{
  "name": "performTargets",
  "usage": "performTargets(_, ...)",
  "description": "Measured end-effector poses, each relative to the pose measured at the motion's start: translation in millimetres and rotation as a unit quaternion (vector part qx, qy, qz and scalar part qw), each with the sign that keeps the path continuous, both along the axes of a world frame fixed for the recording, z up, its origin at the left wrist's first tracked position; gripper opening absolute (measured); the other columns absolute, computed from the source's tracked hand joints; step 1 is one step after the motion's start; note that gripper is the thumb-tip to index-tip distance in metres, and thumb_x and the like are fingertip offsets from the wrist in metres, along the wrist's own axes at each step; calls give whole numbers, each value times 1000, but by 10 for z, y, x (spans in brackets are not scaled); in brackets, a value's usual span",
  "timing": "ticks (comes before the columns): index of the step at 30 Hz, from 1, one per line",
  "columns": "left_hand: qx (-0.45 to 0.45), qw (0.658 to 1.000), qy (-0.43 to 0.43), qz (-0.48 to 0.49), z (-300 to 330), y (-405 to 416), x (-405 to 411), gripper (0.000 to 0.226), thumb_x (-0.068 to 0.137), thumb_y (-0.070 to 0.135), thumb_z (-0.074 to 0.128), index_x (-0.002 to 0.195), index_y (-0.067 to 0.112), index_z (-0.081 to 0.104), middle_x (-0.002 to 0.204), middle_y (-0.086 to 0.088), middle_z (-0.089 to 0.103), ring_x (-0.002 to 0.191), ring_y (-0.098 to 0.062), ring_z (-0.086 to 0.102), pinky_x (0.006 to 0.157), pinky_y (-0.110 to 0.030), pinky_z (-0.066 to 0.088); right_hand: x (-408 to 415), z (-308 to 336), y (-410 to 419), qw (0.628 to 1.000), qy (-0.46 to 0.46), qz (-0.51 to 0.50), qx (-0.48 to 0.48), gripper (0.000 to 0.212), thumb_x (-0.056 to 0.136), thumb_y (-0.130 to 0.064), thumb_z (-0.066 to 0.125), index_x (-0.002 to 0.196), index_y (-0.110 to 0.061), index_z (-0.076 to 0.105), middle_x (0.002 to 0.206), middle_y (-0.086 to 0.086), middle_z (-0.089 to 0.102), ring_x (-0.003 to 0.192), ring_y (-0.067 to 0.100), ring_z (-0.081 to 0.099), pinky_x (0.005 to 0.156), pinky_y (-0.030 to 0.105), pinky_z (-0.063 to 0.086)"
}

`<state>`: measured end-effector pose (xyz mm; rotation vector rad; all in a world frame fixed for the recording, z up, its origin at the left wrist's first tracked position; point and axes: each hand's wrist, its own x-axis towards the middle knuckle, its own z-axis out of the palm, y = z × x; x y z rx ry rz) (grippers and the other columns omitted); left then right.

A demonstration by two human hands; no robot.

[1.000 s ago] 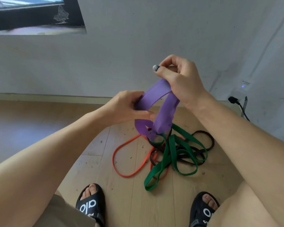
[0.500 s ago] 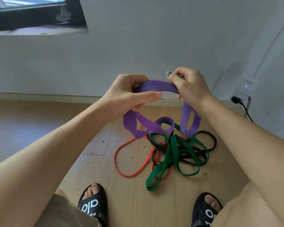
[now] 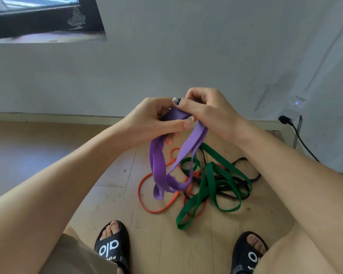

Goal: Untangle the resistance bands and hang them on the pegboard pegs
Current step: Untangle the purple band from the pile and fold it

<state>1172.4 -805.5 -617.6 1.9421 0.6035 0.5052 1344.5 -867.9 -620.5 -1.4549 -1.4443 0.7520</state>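
Note:
A wide purple band (image 3: 159, 169) hangs in loops from both my hands above the floor. My left hand (image 3: 152, 119) grips its top end, thumb laid across it. My right hand (image 3: 204, 109) pinches the same top part from the right, the two hands touching. On the wooden floor below lies a tangle: a green band (image 3: 210, 180), a thin orange band (image 3: 145, 202) and a black band (image 3: 246, 175) wound through each other. The purple band's lowest loop hangs over the orange one. No pegboard is in view.
A grey wall (image 3: 186, 56) rises just behind the tangle, with a dark window frame (image 3: 48, 20) at top left. A black plug and cable (image 3: 289, 123) run down at the right. My two feet in black slides (image 3: 111, 248) stand near the bottom edge.
My hands have come together at the top of the purple band, which now hangs in long narrow loops instead of being spread wide between them.

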Motion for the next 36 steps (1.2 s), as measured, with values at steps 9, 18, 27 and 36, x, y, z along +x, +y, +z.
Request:
performTargets(9, -39, 995, 93, -27, -137, 80, -58, 38, 84, 33, 75, 87, -1, 58, 73, -11, 64, 68, -20, 61, 66, -34, 49, 86, 101, 48, 982, 162, -85, 37, 39, 87, -26, 71, 59, -21, 44, 62, 4, 43, 46, 9, 36, 55, 24, 35)
performTargets(18, -16, 999, 46, 6, -36, 38, -53, 21, 81, 30, 80, 82, 16, 64, 67, -2, 52, 60, -18, 49, 58, -34, 37, 301, -118, -20, 997, 18, -49, -62, 35, 95, -37, 61, 81, -6, 66, 68, -2, 55, 66, 11, 52, 70, 33, 38)
performTargets(27, -19, 997, 74, -26, -77, -12, -47, 38, 85, 36, 78, 90, 2, 64, 83, -26, 70, 75, -45, 67, 79, -63, 56, -28, -35, -17, 999, -27, -14, -36, 45, 98, -38, 65, 63, -11, 52, 57, -2, 39, 54, 9, 36, 55, 23, 30)
performTargets(36, -11, 997, 77, -21, -85, 65, -99, 10, 94, 12, 71, 90, 9, 63, 68, -3, 66, 53, -16, 56, 56, -32, 50, 81, -34, -38, 993, -28, 57, -97, 37, 98, -45, 62, 76, -16, 66, 58, -6, 48, 53, 5, 43, 54, 18, 34)
